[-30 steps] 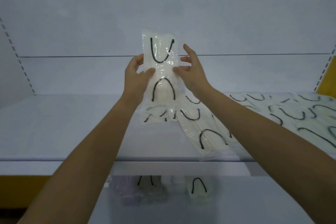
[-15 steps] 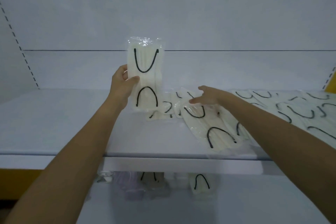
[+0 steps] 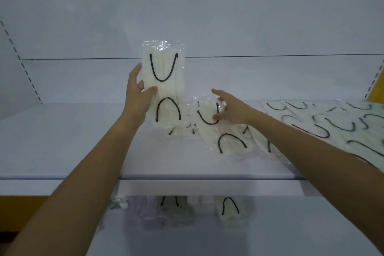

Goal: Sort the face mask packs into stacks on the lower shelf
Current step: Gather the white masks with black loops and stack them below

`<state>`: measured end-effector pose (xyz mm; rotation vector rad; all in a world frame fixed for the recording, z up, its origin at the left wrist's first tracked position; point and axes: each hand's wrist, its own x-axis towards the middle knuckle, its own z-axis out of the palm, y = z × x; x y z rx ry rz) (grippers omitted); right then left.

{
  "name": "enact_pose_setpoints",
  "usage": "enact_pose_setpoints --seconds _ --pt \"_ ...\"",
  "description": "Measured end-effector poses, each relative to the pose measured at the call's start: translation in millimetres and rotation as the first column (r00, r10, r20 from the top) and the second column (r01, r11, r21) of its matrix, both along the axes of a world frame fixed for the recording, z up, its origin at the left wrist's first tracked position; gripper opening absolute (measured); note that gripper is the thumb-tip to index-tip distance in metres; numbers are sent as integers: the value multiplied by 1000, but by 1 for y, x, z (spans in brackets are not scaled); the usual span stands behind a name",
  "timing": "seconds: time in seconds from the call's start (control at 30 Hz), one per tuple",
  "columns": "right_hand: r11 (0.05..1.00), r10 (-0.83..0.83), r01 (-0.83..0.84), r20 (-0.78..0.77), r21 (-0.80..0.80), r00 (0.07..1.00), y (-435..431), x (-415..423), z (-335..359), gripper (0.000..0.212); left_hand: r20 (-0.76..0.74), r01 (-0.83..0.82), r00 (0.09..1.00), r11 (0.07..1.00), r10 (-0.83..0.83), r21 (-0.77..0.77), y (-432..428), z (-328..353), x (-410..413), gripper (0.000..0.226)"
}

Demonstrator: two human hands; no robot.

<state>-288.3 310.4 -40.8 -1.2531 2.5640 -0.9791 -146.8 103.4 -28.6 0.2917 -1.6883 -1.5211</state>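
My left hand holds a clear pack of white masks with black ear loops upright above the upper shelf, thumb across its front. My right hand pinches the top of a second mask pack, lifting that end off the shelf. More packs lie spread across the shelf to the right. On the lower shelf a white pack and other packs show just below the upper shelf's front edge.
The white back wall rises behind the shelf. Slotted uprights stand at the left and right ends. A yellow panel shows at the far right. A purple pack lies on the lower shelf.
My right hand let go of the upright pack, reached down to the right and took hold of another pack's top end. My left hand kept holding the first pack upright.
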Motion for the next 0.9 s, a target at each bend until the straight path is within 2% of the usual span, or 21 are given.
enact_pose_setpoints --seconds 0.07,0.17,0.23,0.33,0.43,0.47,0.57,0.6,0.67,0.73,0.8,0.83,0.9 --pt "975 20 -16 15 -219 1000 0 0 4 72 -18 -39 999 995 38 -89 -3 -2 4 79" --pt "843 68 0 106 -538 992 2 3 25 66 -8 -106 994 971 106 -214 4 3 6 66" --pt "748 124 21 171 -663 978 -1 10 43 68 21 -96 994 969 104 -229 11 6 4 56" --pt "664 140 58 201 -745 970 -16 22 60 69 12 -15 1000 972 18 -235 26 10 -3 37" --pt "648 84 55 143 -760 986 -33 31 61 70 -27 101 994 990 -104 -94 39 17 -10 29" --pt "646 65 59 132 -761 989 -36 31 61 71 -32 109 993 987 -114 -120 42 17 -10 30" --pt "660 19 79 121 -747 992 -34 22 59 70 -17 7 1000 933 -14 -361 37 10 -9 44" --pt "693 -10 80 102 -717 995 -30 16 55 68 -23 -38 999 919 31 -392 33 8 -8 47" --pt "840 -87 91 31 -534 996 -18 1 43 67 -48 -114 993 917 104 -382 25 1 -4 49" --pt "976 -146 140 -21 -166 989 -4 -19 19 75 -64 -144 989 938 131 -315 16 -6 -1 53" --pt "963 -198 194 2 188 980 6 -31 -4 89 -59 -153 988 952 142 -264 10 -12 2 59" --pt "937 -215 203 11 284 977 9 -33 -10 94 -54 -150 989 959 141 -242 8 -13 2 62" --pt "931 -214 191 39 312 976 8 -34 -16 98 -57 -147 989 963 137 -224 8 -13 1 65"
